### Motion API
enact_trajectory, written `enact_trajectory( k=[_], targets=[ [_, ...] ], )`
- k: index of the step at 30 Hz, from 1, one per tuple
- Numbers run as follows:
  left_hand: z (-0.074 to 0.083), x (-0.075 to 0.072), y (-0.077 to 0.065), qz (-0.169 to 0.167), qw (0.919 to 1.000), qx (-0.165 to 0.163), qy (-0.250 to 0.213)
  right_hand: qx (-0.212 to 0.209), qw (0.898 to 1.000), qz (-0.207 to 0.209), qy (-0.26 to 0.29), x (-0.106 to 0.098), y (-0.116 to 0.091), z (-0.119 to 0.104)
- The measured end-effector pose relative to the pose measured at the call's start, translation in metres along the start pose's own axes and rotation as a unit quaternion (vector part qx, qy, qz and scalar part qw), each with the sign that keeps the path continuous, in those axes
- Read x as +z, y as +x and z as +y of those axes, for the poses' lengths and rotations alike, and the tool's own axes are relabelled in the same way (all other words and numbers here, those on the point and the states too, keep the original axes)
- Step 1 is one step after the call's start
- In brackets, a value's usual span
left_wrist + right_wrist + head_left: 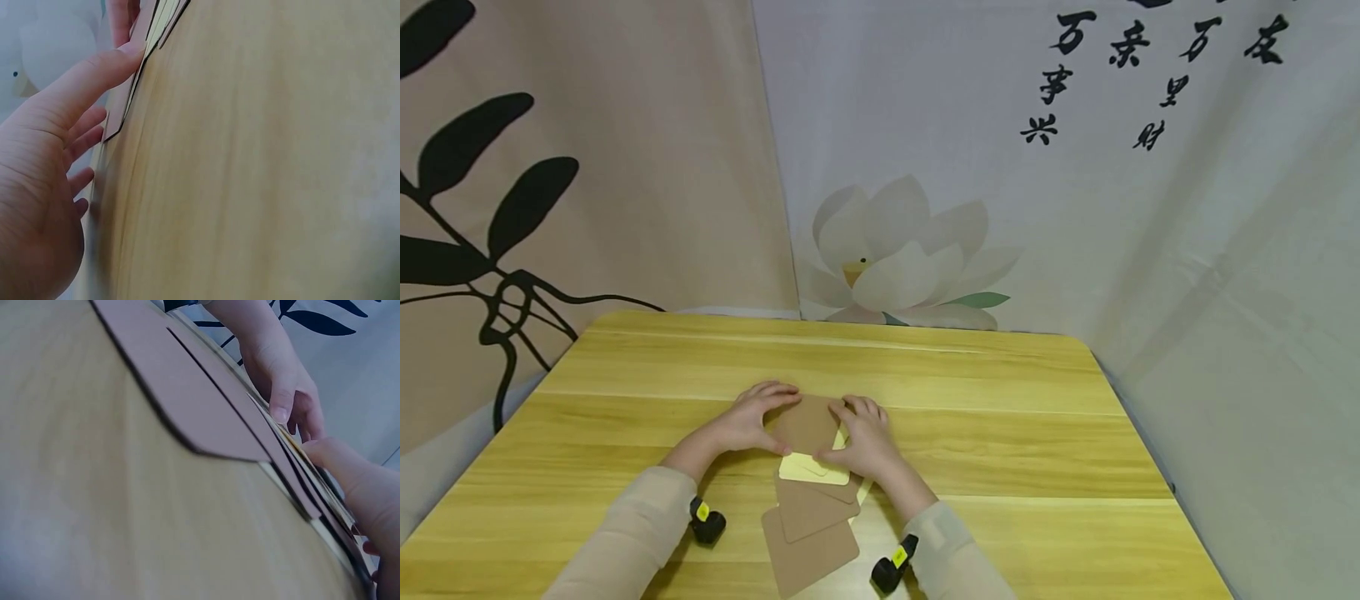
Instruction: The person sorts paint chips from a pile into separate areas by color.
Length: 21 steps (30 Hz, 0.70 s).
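Just beyond the pale yellow card [814, 472] on the bench [1000, 467], the left hand [751, 423] and right hand [867, 435] grip opposite sides of a brown card [807, 423], which looks light, thin and fairly stiff, likely best held by those edges.

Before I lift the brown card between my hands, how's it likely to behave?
The brown card is probably fairly stiff, since its edge looks straight in the left wrist view. Its thin edge suggests it's light. It may slide against the yellow card showing from under it, as they seem only loosely overlapped.
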<state>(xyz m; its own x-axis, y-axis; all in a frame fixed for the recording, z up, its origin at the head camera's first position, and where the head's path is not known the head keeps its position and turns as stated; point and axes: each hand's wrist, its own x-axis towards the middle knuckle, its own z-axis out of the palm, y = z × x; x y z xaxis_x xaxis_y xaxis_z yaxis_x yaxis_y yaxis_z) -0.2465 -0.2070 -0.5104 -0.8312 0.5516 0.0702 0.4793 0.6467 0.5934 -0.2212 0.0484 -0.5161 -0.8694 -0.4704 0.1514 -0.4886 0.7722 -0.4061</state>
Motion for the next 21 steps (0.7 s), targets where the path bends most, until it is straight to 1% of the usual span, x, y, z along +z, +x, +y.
enact_trajectory(
  k=[8,15,21],
  targets=[
    [0.009,-0.003,-0.001,0.000,0.9994,0.011,0.032,-0.003,1.000,0.004,0.020,-0.004,-0.001,0.001],
    [0.018,-0.005,-0.003,0.016,0.9980,0.024,0.056,-0.011,1.000,0.006,0.021,-0.011,-0.004,0.000],
    [0.028,-0.004,-0.003,0.029,0.9959,0.022,0.083,-0.020,0.999,0.004,0.032,-0.018,-0.009,0.006]
  ],
)
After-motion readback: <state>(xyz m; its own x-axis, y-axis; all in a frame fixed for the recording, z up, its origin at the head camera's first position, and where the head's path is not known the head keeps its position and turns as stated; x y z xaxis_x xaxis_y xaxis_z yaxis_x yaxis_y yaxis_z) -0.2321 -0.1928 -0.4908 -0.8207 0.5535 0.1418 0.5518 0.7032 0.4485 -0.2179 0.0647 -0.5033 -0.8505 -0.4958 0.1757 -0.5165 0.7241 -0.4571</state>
